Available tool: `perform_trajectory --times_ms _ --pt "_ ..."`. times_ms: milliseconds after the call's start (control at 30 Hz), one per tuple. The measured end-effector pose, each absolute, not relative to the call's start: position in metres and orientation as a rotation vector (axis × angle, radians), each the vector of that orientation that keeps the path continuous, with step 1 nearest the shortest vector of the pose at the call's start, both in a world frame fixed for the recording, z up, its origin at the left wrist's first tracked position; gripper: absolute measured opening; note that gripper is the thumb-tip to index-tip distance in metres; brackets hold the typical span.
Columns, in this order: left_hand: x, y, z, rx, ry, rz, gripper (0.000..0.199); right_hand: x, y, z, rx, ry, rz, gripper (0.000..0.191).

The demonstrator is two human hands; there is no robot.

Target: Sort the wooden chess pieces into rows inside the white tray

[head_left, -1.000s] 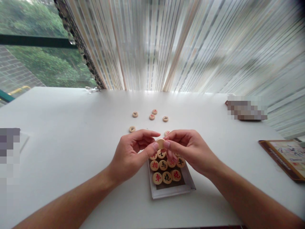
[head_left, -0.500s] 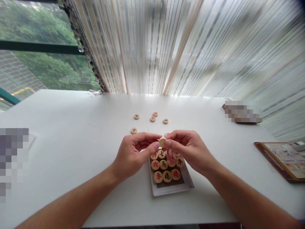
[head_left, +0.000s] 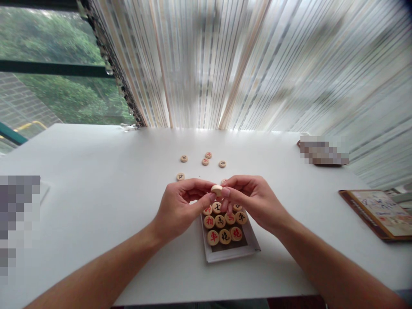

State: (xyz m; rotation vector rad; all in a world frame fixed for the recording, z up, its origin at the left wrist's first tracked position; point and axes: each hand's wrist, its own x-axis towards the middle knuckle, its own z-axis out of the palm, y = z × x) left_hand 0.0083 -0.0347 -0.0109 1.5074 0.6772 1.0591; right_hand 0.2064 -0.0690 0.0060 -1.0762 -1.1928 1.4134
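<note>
Between the fingertips of my left hand (head_left: 185, 199) and my right hand (head_left: 254, 199) is a round wooden Chinese chess piece (head_left: 216, 190), held by both just above a shallow box (head_left: 228, 254). No character shows on its visible side. Inside the box, several chess pieces lie in rows, among them a red one (head_left: 213, 237), a black one (head_left: 225, 236) and another red one (head_left: 236, 234) in the nearest row. My fingers partly cover the far rows.
Loose pieces lie beyond my hands on the white table (head_left: 96, 180): a black-marked one (head_left: 180, 177), a red-marked one (head_left: 205, 162) and several others. A brown-edged box (head_left: 376, 214) is at the right. Blurred-out items sit at the left edge and back right. A striped curtain (head_left: 199, 64) hangs behind.
The chess piece has tilted in my fingertips, so more of its rim shows. My hands stay almost in place, and the view has shifted slightly.
</note>
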Motion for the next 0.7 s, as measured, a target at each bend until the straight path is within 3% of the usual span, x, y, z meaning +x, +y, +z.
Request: perform_trajectory --times_ms 133,467,700 --pt "0.006 -0.033 -0.011 1.849 0.666 1.207 0.009 0.213 -0.068 0.008 -1.094 -1.292 1.384 0.034" --pt "-0.003 -0.031 -0.022 2.377 0.442 1.292 0.020 0.230 -0.068 0.014 -1.111 -1.473 1.587 0.033" --pt "-0.001 -0.032 -0.022 2.384 0.465 1.305 0.020 0.233 -0.081 0.027 -1.239 -1.807 1.215 0.021"
